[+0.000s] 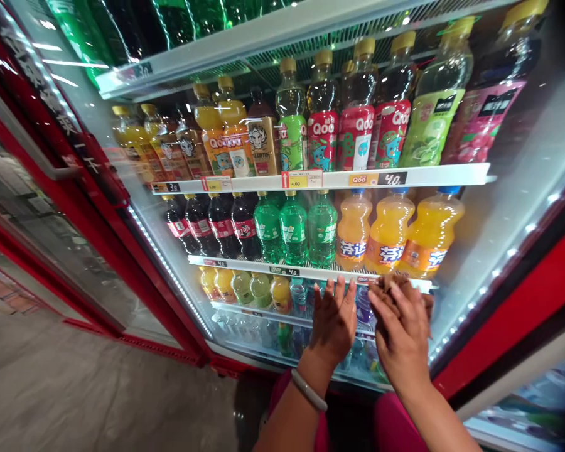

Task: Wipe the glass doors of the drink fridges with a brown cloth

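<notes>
My left hand (pixel 334 323) is raised in front of the cooler's lower shelves, fingers spread, holding nothing. It wears a grey band (pixel 309 390) at the wrist. Just to its right, my right hand (pixel 402 333) has its fingers over a crumpled brown cloth-like thing (pixel 390 284), partly hidden under them. Both hands are near the shelf edge (pixel 329 275) below the orange Fanta bottles (pixel 388 229). Green bottles (pixel 293 229) and dark cola bottles (pixel 220 226) stand left of those on the same shelf. Whether the palms touch glass is unclear.
Qoo bottles (pixel 322 125) and other juices line the shelf above, behind price tags (pixel 302 180). Smaller bottles (pixel 260 290) fill a lower shelf. A red door frame (pixel 89 232) runs down the left, beside grey floor (pixel 160 402). Another red frame (pixel 522 320) is at the right.
</notes>
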Action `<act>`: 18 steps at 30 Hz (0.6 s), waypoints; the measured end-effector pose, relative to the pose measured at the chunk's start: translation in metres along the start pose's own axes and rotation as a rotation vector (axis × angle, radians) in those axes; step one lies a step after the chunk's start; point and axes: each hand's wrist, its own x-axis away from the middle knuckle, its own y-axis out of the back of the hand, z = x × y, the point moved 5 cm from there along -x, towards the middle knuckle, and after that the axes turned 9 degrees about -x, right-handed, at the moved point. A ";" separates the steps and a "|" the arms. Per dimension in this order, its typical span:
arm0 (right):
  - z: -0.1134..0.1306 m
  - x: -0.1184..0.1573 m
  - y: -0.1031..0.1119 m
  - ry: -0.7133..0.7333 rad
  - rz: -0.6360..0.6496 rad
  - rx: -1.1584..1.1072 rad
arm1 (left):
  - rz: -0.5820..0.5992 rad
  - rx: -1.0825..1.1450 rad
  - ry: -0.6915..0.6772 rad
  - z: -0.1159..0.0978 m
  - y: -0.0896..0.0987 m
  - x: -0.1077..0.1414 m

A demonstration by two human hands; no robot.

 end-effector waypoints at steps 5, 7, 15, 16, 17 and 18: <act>-0.016 0.051 0.002 -0.045 0.128 -0.120 | 0.049 0.010 -0.001 0.002 -0.002 0.005; -0.024 0.040 0.020 -0.127 -0.017 -0.113 | 0.063 0.030 0.002 -0.002 0.003 0.004; 0.004 -0.013 0.005 -0.089 -0.082 -0.151 | 0.054 0.280 -0.010 -0.023 0.011 0.017; 0.004 -0.007 0.001 -0.056 -0.039 -0.165 | 0.064 0.296 -0.043 -0.023 0.009 0.020; 0.002 0.000 -0.001 -0.014 0.006 -0.168 | 0.078 0.299 -0.068 -0.022 0.007 0.023; -0.002 0.006 0.000 0.026 0.040 -0.159 | 0.097 0.294 -0.087 -0.021 0.006 0.024</act>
